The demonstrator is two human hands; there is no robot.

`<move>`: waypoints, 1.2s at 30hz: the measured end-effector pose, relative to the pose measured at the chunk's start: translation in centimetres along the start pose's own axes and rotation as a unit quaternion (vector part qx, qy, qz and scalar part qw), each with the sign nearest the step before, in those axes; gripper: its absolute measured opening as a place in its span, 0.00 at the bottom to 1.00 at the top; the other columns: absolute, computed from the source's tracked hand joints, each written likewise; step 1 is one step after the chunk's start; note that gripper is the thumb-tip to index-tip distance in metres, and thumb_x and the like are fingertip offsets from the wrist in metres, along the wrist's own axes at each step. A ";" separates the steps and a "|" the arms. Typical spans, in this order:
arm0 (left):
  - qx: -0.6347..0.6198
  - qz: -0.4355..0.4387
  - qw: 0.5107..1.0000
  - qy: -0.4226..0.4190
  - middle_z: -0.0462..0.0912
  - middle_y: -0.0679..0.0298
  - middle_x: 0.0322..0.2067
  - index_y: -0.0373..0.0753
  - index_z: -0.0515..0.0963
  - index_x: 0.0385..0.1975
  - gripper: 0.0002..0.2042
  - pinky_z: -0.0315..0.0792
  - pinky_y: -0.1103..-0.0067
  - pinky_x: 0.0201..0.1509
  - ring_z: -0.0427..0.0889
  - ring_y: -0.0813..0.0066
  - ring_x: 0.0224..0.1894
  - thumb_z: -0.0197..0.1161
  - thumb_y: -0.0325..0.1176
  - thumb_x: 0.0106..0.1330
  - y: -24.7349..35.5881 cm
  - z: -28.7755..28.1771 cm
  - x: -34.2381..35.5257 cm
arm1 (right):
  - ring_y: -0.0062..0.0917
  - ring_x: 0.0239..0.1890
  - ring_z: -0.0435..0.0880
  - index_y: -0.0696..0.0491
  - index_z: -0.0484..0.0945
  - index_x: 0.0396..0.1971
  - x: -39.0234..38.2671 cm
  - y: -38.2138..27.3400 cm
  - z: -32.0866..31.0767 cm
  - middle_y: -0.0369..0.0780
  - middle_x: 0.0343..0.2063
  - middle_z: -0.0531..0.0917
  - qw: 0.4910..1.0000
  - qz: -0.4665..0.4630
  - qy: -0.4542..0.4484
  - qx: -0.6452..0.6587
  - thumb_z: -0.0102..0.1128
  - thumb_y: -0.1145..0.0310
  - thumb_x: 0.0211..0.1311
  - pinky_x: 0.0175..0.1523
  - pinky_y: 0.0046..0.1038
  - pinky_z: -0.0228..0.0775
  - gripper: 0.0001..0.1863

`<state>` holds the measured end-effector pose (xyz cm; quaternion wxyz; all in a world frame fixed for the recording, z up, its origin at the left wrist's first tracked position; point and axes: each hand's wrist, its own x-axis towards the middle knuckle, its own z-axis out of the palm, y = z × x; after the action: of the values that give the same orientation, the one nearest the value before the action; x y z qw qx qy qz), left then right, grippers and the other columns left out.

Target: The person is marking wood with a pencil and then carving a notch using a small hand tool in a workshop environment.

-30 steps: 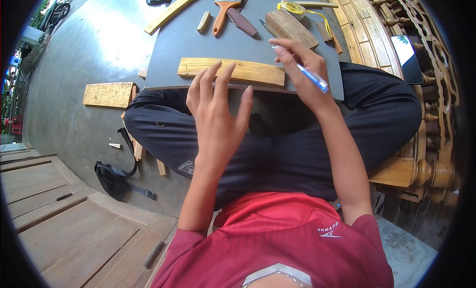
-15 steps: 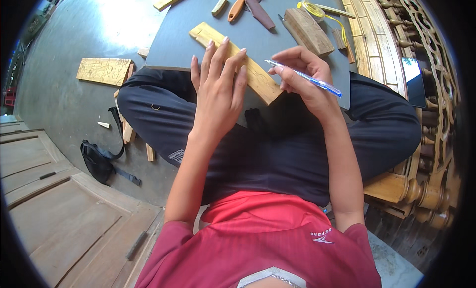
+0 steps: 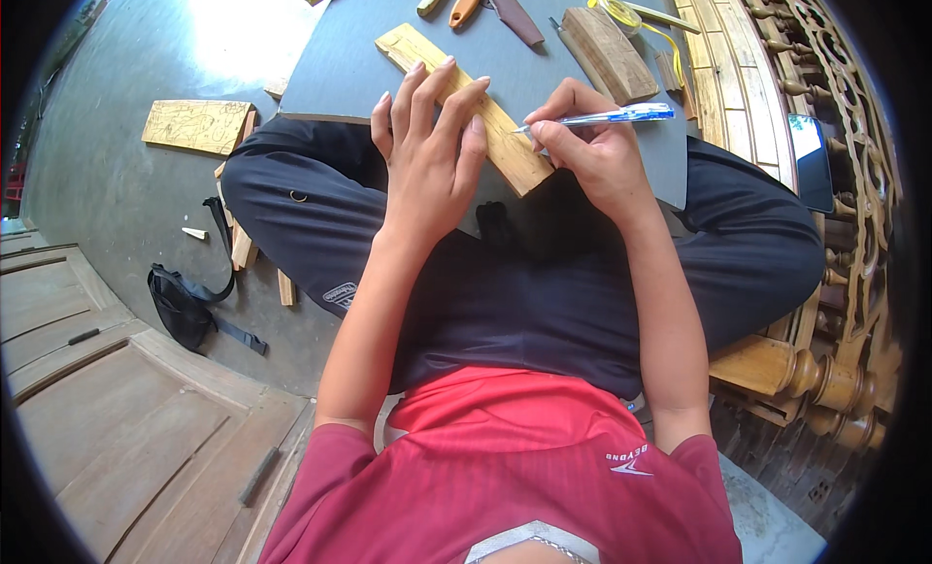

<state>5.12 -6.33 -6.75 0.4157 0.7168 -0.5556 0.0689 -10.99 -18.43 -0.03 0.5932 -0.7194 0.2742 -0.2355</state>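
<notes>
A narrow yellowish wooden board [image 3: 507, 154] lies slantwise on a grey work surface in front of me. Across its middle rests my left hand [image 3: 425, 166], fingers spread and stretched out, holding it down from above. My right hand [image 3: 600, 164] is closed in a writing grip around a clear and blue ballpoint pen [image 3: 626, 114]. The pen's tip meets the board, or hovers just over it, near the board's right edge; faint drawn lines show on the wood. The pen lies nearly level, its back end pointing right.
A thick wooden block [image 3: 612, 59] and a yellow cord [image 3: 621, 11] lie at the far right, an orange handle [image 3: 467, 3] and a dark brown sheath [image 3: 515, 16] at the far middle. Left on the floor are a patterned board [image 3: 197, 124], wood offcuts and a black bag [image 3: 180, 307].
The pen has swung from slanting down toward the right to nearly level, and its tip has moved slightly down and left onto the board's area. My left hand stays on the board.
</notes>
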 end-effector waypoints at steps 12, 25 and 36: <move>0.007 0.005 1.000 0.010 0.70 0.59 0.70 0.49 0.79 0.63 0.19 0.38 0.62 0.80 0.58 0.59 0.77 0.51 0.40 0.76 -0.1 0.3 0.0 | 0.11 0.33 0.77 0.57 0.82 0.34 0.0 0.3 -0.1 0.31 0.28 0.81 0.999 -0.017 0.002 -0.043 0.68 0.70 0.65 0.39 0.19 0.69 0.07; 0.149 0.048 0.986 -0.059 0.72 0.63 0.67 0.56 0.81 0.64 0.24 0.48 0.64 0.72 0.65 0.60 0.67 0.61 0.58 0.74 1.4 -2.8 1.0 | 0.11 0.34 0.78 0.55 0.82 0.39 -0.2 0.5 -0.8 0.30 0.31 0.82 0.989 -0.061 0.132 0.000 0.68 0.65 0.69 0.41 0.17 0.72 0.09; 0.161 0.027 0.986 -0.028 0.76 0.61 0.39 0.44 0.87 0.52 0.21 0.68 0.69 0.47 0.77 0.66 0.41 0.71 0.51 0.66 4.9 -2.6 2.5 | 0.17 0.40 0.86 0.58 0.85 0.39 0.6 0.7 -1.2 0.36 0.35 0.88 0.985 -0.097 0.132 -0.050 0.70 0.68 0.67 0.48 0.24 0.78 0.09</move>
<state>2.85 -6.64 -1.16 0.2772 0.7607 -0.5679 0.1483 -11.46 -19.84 -0.50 0.4895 -0.7341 0.2904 -0.3704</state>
